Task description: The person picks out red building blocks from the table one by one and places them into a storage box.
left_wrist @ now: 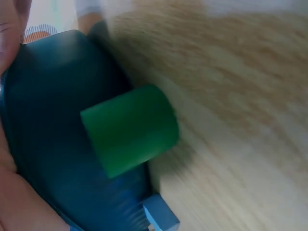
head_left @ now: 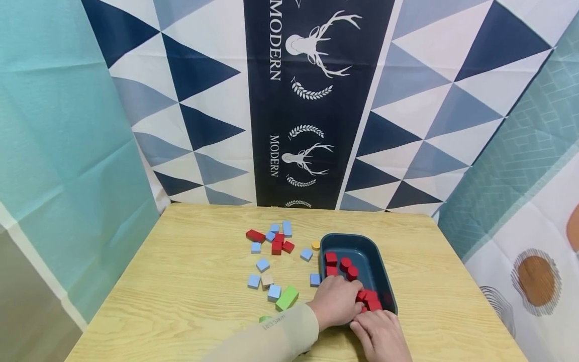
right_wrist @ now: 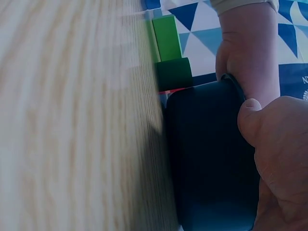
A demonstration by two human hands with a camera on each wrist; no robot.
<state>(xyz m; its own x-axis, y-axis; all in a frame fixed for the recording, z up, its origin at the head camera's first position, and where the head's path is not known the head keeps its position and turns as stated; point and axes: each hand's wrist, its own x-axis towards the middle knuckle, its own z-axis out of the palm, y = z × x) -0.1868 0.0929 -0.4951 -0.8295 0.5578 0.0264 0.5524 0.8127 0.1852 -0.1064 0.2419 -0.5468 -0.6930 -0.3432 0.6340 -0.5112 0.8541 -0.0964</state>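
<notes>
A dark blue tray [head_left: 377, 266] holds several red blocks [head_left: 372, 297], some cubes and some short cylinders. My left hand [head_left: 336, 300] reaches over the tray's left wall, with its fingers down at the red blocks. Its fingertips are hidden, so I cannot tell whether they hold one. At the near end, my right hand [head_left: 383, 334] grips the tray's rim, its thumb outside and fingers over the edge. The right wrist view shows that thumb [right_wrist: 249, 115] at the rim. Close beside the tray wall in the left wrist view stands a green cylinder [left_wrist: 131, 131].
Left of the tray lie blue blocks [head_left: 263, 265], red blocks [head_left: 277, 247], a plain wooden cube [head_left: 267, 280] and a long green block [head_left: 287, 297]. A yellow piece [head_left: 315, 245] sits near the tray's far left corner. Patterned cloth [head_left: 203, 100] hangs behind the wooden table [head_left: 190, 281].
</notes>
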